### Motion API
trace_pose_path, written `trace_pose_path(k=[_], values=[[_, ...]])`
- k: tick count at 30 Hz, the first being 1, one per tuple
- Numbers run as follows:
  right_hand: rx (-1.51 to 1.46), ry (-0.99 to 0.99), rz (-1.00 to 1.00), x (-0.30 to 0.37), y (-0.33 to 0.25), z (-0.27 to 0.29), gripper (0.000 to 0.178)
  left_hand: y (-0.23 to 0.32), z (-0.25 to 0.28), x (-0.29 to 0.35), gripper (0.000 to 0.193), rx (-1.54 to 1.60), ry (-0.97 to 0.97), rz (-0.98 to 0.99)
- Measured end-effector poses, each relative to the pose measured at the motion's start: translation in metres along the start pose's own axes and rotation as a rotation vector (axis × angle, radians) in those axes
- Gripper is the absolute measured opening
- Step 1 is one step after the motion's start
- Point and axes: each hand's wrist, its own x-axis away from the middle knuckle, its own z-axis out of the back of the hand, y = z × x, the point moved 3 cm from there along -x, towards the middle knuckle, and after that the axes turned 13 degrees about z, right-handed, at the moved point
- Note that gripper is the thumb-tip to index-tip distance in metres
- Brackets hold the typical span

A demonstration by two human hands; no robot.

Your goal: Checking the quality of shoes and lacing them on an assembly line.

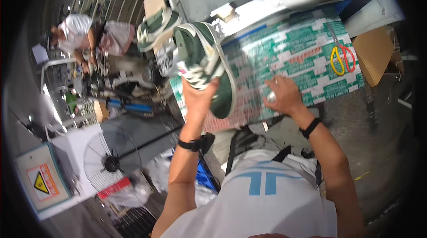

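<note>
My left hand is closed round the laced front part of a dark green and white sneaker. The shoe is raised over the left end of the work table, its opening toward the far side and its pale sole edge facing right. To the right, my right hand is over the table with its fingers curled inward. Something small and shiny shows at its fingertips, too blurred to name. Scissors with one yellow and one red handle lie at the table's right end.
Green-and-white printed sheeting covers the table. Beyond my left hand stands another green sneaker. A cardboard box is at the right, a floor fan at the lower left. Another person works at the far left.
</note>
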Motion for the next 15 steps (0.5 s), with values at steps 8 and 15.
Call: trace_pose_path(k=[8,15], values=[[0.017,-0.035,0.001,-0.007,-0.013,0.0,0.081,-0.094,-0.039,0.111,0.087,-0.092,0.17,0.121],[-0.544,-0.045,-0.363,-0.012,-0.078,0.022,0.087,-0.155,0.019,0.093,0.043,0.019,-0.264,0.473]])
